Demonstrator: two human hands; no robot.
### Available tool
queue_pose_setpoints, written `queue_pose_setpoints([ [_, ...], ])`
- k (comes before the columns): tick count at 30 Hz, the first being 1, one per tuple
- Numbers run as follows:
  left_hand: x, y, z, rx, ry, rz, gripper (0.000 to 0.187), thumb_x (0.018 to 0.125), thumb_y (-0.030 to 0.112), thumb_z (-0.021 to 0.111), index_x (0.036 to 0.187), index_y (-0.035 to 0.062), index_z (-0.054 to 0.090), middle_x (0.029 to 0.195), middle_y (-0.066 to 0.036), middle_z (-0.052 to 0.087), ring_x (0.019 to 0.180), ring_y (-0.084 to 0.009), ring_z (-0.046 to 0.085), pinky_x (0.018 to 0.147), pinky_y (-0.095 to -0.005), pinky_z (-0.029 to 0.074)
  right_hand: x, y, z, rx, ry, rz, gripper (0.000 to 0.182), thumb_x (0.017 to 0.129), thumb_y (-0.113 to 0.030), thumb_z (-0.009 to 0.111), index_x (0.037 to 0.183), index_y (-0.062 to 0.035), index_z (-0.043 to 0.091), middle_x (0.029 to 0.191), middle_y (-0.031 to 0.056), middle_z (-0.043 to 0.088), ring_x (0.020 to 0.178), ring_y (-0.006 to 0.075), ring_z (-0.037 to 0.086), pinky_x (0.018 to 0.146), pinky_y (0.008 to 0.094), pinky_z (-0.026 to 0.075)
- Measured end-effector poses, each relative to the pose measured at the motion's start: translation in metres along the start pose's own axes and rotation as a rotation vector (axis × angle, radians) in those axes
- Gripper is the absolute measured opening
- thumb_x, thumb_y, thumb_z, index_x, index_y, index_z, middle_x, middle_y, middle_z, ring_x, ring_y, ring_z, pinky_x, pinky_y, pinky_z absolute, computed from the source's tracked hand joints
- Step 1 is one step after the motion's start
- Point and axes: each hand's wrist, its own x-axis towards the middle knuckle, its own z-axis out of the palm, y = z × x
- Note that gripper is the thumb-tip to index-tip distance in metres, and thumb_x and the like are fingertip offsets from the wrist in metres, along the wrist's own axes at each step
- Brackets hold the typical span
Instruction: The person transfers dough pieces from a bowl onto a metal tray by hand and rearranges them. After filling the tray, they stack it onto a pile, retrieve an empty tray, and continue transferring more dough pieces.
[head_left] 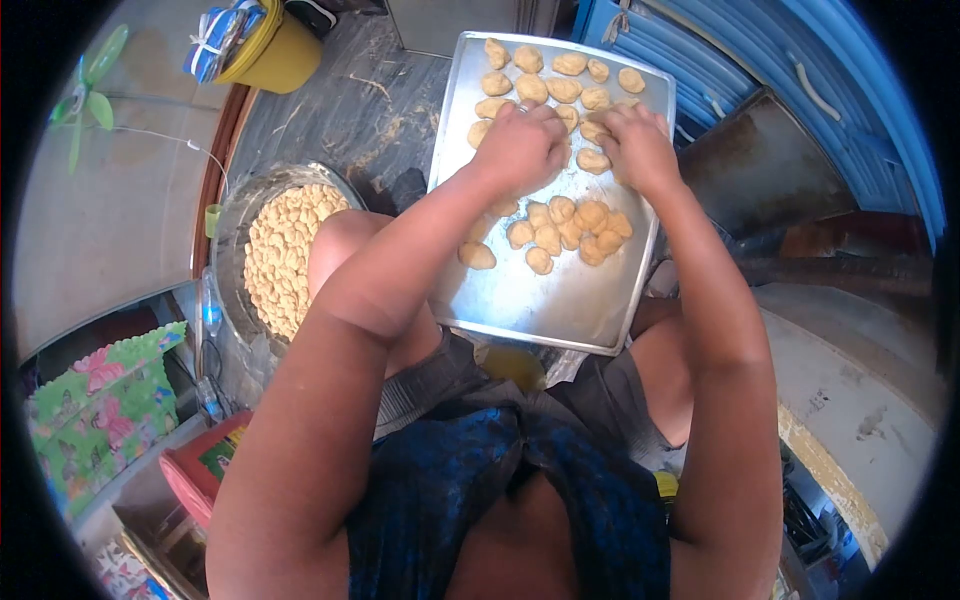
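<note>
A shiny metal baking tray (570,310) rests across my lap, with lumps of tan dough on it. My left hand (522,147) curls over a dough lump, a ring on one finger; the palm side is hidden. To its right, my right hand (638,148) bends its fingers down around another dough lump (592,131), partly covered by the fingertips. Beyond both hands, dough lumps (532,88) lie spaced in rough rows. Nearer to me, a pile of dough lumps (590,225) sits bunched together, with a single lump (477,256) off to its left.
A large round metal basin (230,235) full of small dough pieces stands on the floor beside my left knee. Behind it is a yellow bucket (285,55) with a blue-and-white bundle. Blue slatted panels (690,60) and a dark metal sheet (770,150) border the right side.
</note>
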Motion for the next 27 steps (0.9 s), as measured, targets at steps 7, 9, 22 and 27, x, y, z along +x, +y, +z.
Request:
queue_pose_setpoints([
  [7, 0.002, -0.025, -0.026, 0.003, -0.009, -0.184, 0.017, 0.075, 0.01, 0.059, 0.091, 0.0054, 0.062, 0.089, -0.013, 0.061, 0.085, -0.0318, 0.058, 0.074, -0.0385, 0.047, -0.004, -0.018, -0.029, 0.07, -0.21, -0.008, 0.027, 0.076, -0.016, 0.062, 0.102, -0.0147, 0.064, 0.103, 0.0054, 0.06, 0.104, 0.0239, 0.051, 0.093, 0.039, 0.035],
  [9, 0.001, -0.03, -0.029, -0.046, -0.043, -0.224, 0.018, 0.074, 0.01, 0.06, 0.091, 0.0051, 0.062, 0.09, -0.013, 0.061, 0.086, -0.0312, 0.058, 0.074, -0.038, 0.047, -0.012, -0.016, -0.013, 0.035, -0.167, -0.152, 0.023, 0.074, -0.017, 0.063, 0.097, -0.0116, 0.064, 0.097, 0.0072, 0.059, 0.099, 0.0264, 0.051, 0.089, 0.0376, 0.036],
  [22, -0.013, -0.015, -0.042, -0.22, -0.521, -0.217, 0.03, 0.07, 0.019, 0.07, 0.094, 0.004, 0.061, 0.083, -0.013, 0.062, 0.08, -0.0277, 0.061, 0.071, -0.037, 0.048, -0.008, -0.043, -0.017, 0.066, -0.264, -0.12, 0.031, 0.072, -0.022, 0.066, 0.099, -0.0084, 0.061, 0.091, 0.0128, 0.058, 0.091, 0.0315, 0.055, 0.084, 0.0399, 0.042],
  [27, -0.051, -0.012, -0.024, -0.057, -0.727, -0.163, 0.026, 0.07, 0.014, 0.066, 0.093, 0.0049, 0.06, 0.094, -0.014, 0.061, 0.09, -0.0301, 0.058, 0.075, -0.0376, 0.045, -0.025, -0.059, 0.009, 0.134, -0.523, -0.255, 0.027, 0.073, -0.017, 0.065, 0.098, -0.0094, 0.061, 0.095, 0.0149, 0.061, 0.092, 0.032, 0.058, 0.079, 0.0395, 0.047],
])
